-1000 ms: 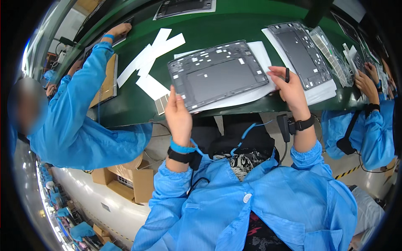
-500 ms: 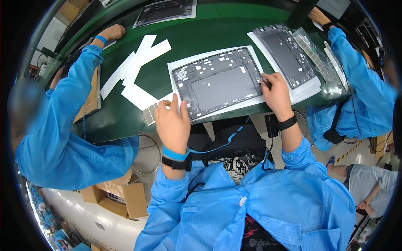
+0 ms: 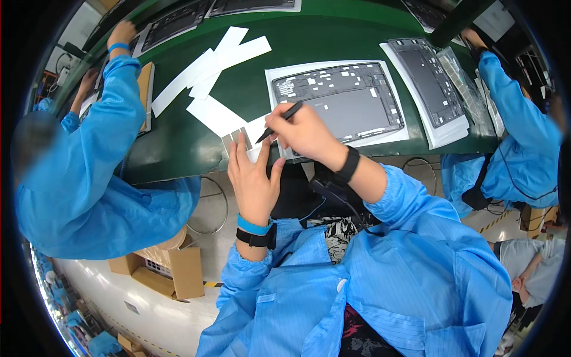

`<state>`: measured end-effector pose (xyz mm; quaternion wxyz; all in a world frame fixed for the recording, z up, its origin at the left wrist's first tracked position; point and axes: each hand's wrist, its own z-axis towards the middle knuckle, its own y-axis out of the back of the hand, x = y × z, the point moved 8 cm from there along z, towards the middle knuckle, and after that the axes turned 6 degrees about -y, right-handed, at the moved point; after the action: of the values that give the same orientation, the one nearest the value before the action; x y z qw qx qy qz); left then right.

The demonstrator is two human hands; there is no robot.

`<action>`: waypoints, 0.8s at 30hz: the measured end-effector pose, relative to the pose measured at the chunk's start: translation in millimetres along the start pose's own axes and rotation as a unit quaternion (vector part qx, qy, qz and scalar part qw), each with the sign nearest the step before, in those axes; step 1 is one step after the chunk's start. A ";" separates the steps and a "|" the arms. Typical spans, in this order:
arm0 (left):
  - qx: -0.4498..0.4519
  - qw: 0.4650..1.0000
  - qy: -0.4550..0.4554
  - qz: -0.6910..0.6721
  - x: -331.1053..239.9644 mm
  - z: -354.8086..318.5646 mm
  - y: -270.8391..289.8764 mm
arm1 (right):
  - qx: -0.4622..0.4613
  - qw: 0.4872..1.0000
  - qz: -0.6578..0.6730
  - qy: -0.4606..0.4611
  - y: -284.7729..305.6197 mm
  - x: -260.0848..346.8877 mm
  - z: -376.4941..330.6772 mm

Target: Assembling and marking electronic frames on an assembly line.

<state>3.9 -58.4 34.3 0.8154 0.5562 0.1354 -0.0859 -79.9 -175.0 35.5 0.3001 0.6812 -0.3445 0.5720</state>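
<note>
A: Where had our right hand (image 3: 306, 134) got to? Half a second earlier it sat at the right edge of the tablet shell (image 3: 340, 102).

B: It had come across to the near left corner. Its fingers were closed around a thin black tool (image 3: 279, 121), tip pointing down-left toward the small grey strip sheet (image 3: 237, 140) at the table (image 3: 178, 149) edge.

A: And our left hand (image 3: 253, 184)?

B: It lay flat, fingers spread and gripping nothing, fingertips touching that strip sheet. Before, it rested at the shell's left edge.

A: So the shell itself?

B: It lay open face up on its white sheet (image 3: 279, 74), just right of both hands, and neither hand touched it any more.

A: What did we make of that?

B: We judged the work had shifted off the shell to the strip sheet, likely picking a piece with the tool. Whether the tip touched it, we could not tell.

A: Anything else near?

B: Loose white strips (image 3: 208, 71) lay to the left, a second shell (image 3: 425, 80) to the right, and workers in blue coats sat on both sides.
</note>
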 end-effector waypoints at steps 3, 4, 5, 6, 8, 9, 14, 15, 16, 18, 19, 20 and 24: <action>-0.002 1.000 0.000 -0.002 3.6 -0.7 -1.3 | -0.025 0.992 -0.111 0.058 -11.4 1.0 3.9; 0.002 1.000 0.000 -0.005 4.4 -0.9 -1.7 | -0.046 0.980 -0.168 0.095 -12.8 7.2 2.1; 0.006 1.000 0.000 -0.008 5.0 -1.1 -2.1 | -0.044 0.980 -0.169 0.094 -15.1 5.8 2.5; 0.005 1.000 0.003 -0.009 6.0 -1.3 -1.8 | -0.050 0.979 -0.165 0.108 -16.1 6.6 2.0; 0.000 0.999 0.008 -0.034 7.7 -2.2 -0.9 | -0.053 0.978 -0.161 0.121 -18.1 8.1 0.2; -0.001 0.999 0.009 -0.036 8.1 -1.8 -0.5 | -0.045 0.980 -0.166 0.098 -18.1 6.1 0.3; 0.020 1.000 0.002 -0.011 9.3 -3.7 -4.1 | -0.062 0.980 -0.162 0.096 -23.8 3.9 -5.5; 0.020 1.000 0.002 -0.013 8.3 -2.7 -4.1 | -0.081 0.992 -0.059 0.072 -18.8 -2.2 -6.9; 0.012 1.000 0.005 -0.018 6.2 -0.9 -2.4 | -0.099 0.993 0.046 0.047 -13.6 -7.6 -7.7; 0.006 1.000 0.007 -0.026 3.9 1.8 -0.2 | -0.134 0.987 0.084 0.040 8.5 4.8 -15.0; 0.008 0.999 0.016 -0.037 4.5 1.1 1.7 | -0.165 0.978 0.123 0.033 24.8 10.8 -22.2; 0.010 0.999 0.024 -0.048 4.9 0.3 3.0 | -0.168 0.978 0.118 0.040 36.9 14.3 -27.4; -0.074 0.997 0.014 0.007 -7.7 5.9 13.9 | -0.174 0.984 0.038 0.013 70.7 -7.3 -41.6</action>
<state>1.4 -58.9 51.0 0.8530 0.4965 0.1483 -0.0620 -162.0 -181.8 36.3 0.3963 0.5976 -0.4606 0.5232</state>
